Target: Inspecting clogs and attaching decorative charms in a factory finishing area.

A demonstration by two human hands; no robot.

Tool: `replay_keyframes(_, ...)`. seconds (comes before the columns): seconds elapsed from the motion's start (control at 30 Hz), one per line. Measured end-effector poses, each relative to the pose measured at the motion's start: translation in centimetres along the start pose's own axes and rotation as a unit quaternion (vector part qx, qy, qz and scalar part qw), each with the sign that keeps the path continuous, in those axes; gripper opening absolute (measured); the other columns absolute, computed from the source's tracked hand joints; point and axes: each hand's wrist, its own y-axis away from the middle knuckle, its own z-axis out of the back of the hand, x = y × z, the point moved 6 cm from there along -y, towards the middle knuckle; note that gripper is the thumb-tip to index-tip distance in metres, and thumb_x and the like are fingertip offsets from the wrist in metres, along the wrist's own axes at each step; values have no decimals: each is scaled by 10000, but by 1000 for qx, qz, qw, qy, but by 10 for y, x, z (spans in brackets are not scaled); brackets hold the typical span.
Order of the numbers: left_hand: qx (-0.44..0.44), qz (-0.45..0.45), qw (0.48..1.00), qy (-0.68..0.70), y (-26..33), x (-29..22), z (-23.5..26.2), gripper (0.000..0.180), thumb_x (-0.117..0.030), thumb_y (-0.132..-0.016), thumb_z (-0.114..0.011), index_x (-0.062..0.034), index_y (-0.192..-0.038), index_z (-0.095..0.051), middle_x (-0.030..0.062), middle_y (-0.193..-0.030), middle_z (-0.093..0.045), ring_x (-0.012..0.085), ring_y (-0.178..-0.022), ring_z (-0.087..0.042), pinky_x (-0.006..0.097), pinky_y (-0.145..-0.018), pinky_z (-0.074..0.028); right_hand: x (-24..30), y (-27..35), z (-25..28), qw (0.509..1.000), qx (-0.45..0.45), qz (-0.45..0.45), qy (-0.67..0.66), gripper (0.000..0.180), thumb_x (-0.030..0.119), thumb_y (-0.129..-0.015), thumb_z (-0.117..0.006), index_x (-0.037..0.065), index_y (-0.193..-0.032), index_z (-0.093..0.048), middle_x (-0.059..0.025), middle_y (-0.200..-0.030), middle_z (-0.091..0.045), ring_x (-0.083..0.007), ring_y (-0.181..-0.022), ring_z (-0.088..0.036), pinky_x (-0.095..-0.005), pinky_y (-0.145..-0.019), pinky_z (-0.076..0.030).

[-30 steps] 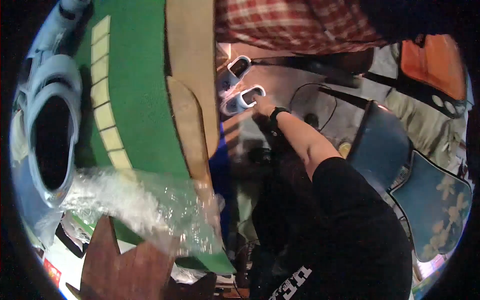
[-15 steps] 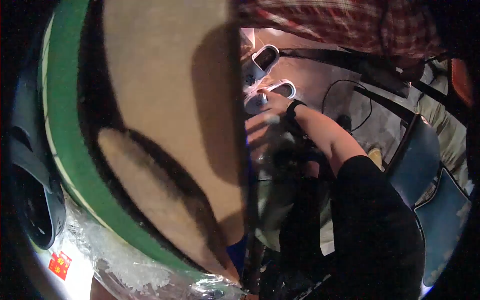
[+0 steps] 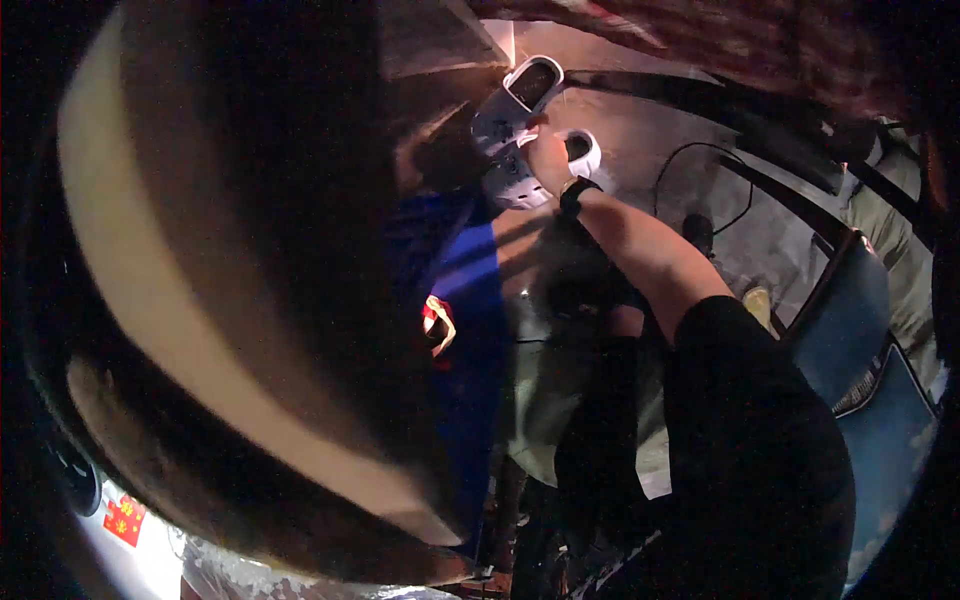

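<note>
Head view, left to right: big dark board (image 3: 230, 300) blocked left half, left hand unseen; blue cloth (image 3: 470, 330) mid-frame; right hand (image 3: 548, 160) reached to pale clogs (image 3: 525, 130) on floor, grip unreadable; blind reach risked fumbling clog, snagging black cable (image 3: 700, 160).

One head-worn camera looks steeply down past a big dark board (image 3: 230, 300), very near on the left, to white clogs (image 3: 520, 120) on the floor beyond.
</note>
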Motion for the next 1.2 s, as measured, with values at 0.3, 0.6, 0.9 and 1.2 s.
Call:
replay_keyframes(0.3,-52,-43,998,10,-40,-24,-23,396,-246,-933,-548,55,-1189,-540,180,-1034,-620,284,-909,-557,406,-829,-442,27,-1,-1,989,15,-124,74,794,115,-795,-625,189,-1492,-252,-220,-815,-689,-407,-771,-684,-514,-627,-507)
replay_keyframes(0.6,-67,-113,991,31,-85,-93,-54,384,-248,-935,-539,55,-1171,-547,177,-1022,-617,282,-904,-549,405,-827,-435,-30,56,2,978,107,-159,86,508,120,-770,-607,166,-1270,-526,-201,-904,-691,-392,-923,-661,-505,-789,-501)
replay_keyframes(0.9,-82,-45,995,41,7,-76,19,375,-249,-936,-530,56,-1152,-553,175,-1010,-614,280,-899,-541,403,-824,-427,20,146,127,908,135,-134,-374,485,57,-822,-636,12,-1296,-549,-64,-1040,-670,-199,-945,-620,-338,-840,-503)
replay_keyframes(1.2,-134,130,980,76,218,-9,169,367,-251,-938,-521,56,-1134,-560,172,-998,-612,277,-894,-532,402,-822,-420,268,153,342,857,204,-291,-372,314,78,-873,-624,27,-1179,-576,-68,-1072,-663,-175,-938,-654,-336,-820,-536)
